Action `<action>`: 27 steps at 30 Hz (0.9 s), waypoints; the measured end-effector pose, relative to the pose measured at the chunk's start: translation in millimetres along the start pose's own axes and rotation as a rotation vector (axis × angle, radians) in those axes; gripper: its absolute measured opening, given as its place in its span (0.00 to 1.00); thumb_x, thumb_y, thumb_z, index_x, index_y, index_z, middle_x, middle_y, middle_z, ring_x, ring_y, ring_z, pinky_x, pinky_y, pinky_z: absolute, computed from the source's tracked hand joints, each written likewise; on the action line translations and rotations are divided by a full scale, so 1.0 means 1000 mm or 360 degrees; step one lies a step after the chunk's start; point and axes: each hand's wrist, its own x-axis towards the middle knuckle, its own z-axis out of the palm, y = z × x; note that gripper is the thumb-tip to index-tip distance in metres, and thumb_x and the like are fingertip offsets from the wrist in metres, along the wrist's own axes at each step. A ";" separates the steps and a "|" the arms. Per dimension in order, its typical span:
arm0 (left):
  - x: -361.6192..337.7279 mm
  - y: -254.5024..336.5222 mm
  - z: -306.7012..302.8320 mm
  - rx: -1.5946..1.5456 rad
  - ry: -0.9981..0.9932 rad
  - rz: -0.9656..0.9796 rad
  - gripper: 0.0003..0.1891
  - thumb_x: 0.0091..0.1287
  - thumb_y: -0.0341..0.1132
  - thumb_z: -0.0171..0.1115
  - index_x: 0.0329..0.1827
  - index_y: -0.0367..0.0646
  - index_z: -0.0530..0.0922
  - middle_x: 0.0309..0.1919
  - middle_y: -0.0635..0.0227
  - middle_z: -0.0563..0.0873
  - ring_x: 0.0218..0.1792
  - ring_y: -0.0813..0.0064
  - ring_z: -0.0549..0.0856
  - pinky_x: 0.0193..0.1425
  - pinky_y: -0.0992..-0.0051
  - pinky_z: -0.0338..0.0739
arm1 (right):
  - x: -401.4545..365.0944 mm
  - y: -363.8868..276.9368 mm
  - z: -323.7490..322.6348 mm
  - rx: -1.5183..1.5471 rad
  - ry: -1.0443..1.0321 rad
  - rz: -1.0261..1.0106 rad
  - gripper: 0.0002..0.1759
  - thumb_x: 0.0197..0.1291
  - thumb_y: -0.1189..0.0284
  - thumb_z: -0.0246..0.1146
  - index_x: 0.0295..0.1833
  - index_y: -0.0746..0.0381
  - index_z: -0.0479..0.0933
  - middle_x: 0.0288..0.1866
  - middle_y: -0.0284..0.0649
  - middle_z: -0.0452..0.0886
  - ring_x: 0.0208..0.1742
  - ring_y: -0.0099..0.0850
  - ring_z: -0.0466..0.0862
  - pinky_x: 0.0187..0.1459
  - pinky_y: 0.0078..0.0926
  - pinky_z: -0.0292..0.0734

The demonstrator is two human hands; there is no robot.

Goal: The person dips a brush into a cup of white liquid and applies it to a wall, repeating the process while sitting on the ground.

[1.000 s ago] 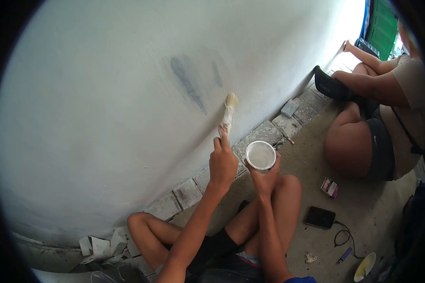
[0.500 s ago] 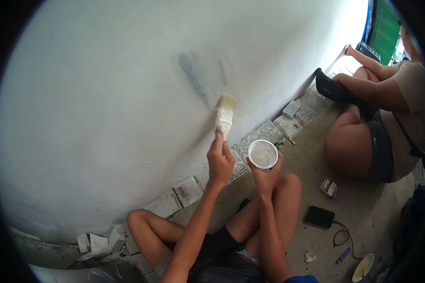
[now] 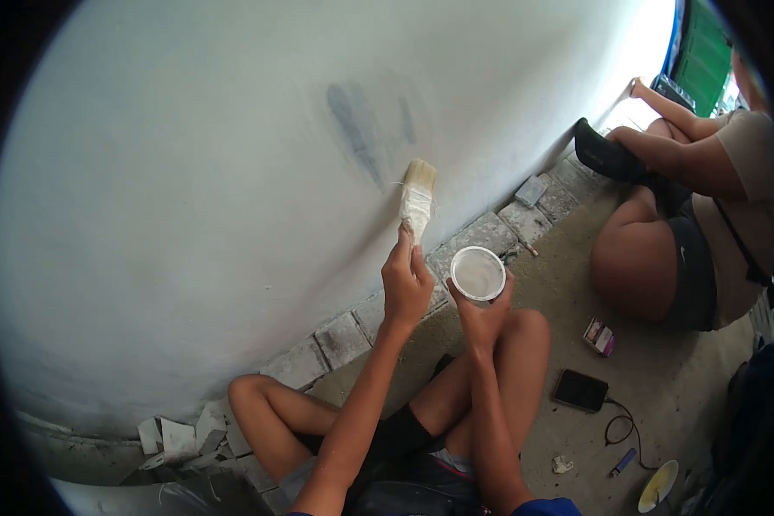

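Our left hand (image 3: 407,285) pinches a flat, white-wrapped brush (image 3: 417,196) while our right hand (image 3: 483,325) encircles a round, white-rimmed cup (image 3: 478,298), likely near for reach.

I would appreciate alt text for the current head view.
The left hand holds a brush by a pale wall with grey smudges; the right hand holds a round cup. Another person sits at right.

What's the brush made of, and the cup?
The brush has pale, matte bristles, maybe hair or plastic fibre. Its white wrapping wrinkles like tape or plastic. The cup is probably smooth plastic: its rim looks thin and slightly shiny.
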 end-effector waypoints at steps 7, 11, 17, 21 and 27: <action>-0.020 -0.015 0.026 0.0104 -0.0248 -0.0398 0.23 0.66 0.23 0.49 0.65 0.24 0.65 0.45 0.32 0.80 0.48 0.37 0.80 0.50 0.56 0.76 | 0.001 0.011 -0.003 -0.0032 0.0036 -0.0018 0.40 0.39 0.72 0.81 0.58 0.66 0.67 0.52 0.43 0.78 0.55 0.33 0.79 0.59 0.29 0.72; -0.024 0.009 0.015 0.0226 -0.0191 -0.0209 0.23 0.67 0.24 0.49 0.66 0.25 0.64 0.46 0.33 0.79 0.46 0.38 0.80 0.48 0.54 0.75 | 0.001 0.005 -0.007 0.0059 0.0027 -0.0028 0.40 0.38 0.73 0.81 0.58 0.66 0.67 0.52 0.43 0.78 0.55 0.33 0.79 0.58 0.29 0.72; 0.011 0.037 -0.015 0.0315 -0.0070 -0.0226 0.24 0.68 0.23 0.48 0.67 0.26 0.63 0.42 0.35 0.80 0.44 0.39 0.81 0.48 0.53 0.75 | -0.002 -0.007 0.001 0.0043 -0.0063 0.0085 0.40 0.38 0.71 0.81 0.57 0.66 0.67 0.52 0.43 0.78 0.55 0.33 0.79 0.58 0.29 0.72; -0.001 0.024 -0.008 0.0510 -0.0382 -0.0508 0.25 0.67 0.25 0.50 0.68 0.27 0.62 0.41 0.36 0.80 0.44 0.38 0.81 0.47 0.53 0.76 | -0.001 -0.007 0.001 -0.0033 -0.0049 0.0065 0.40 0.38 0.70 0.81 0.57 0.66 0.67 0.52 0.43 0.78 0.54 0.33 0.79 0.58 0.29 0.72; -0.012 0.015 -0.023 0.0613 -0.0658 -0.0490 0.26 0.65 0.22 0.50 0.68 0.27 0.61 0.41 0.35 0.80 0.42 0.40 0.82 0.47 0.52 0.78 | 0.000 -0.003 -0.006 0.0030 -0.0018 0.0064 0.41 0.38 0.70 0.81 0.57 0.66 0.67 0.52 0.43 0.78 0.54 0.33 0.79 0.58 0.29 0.73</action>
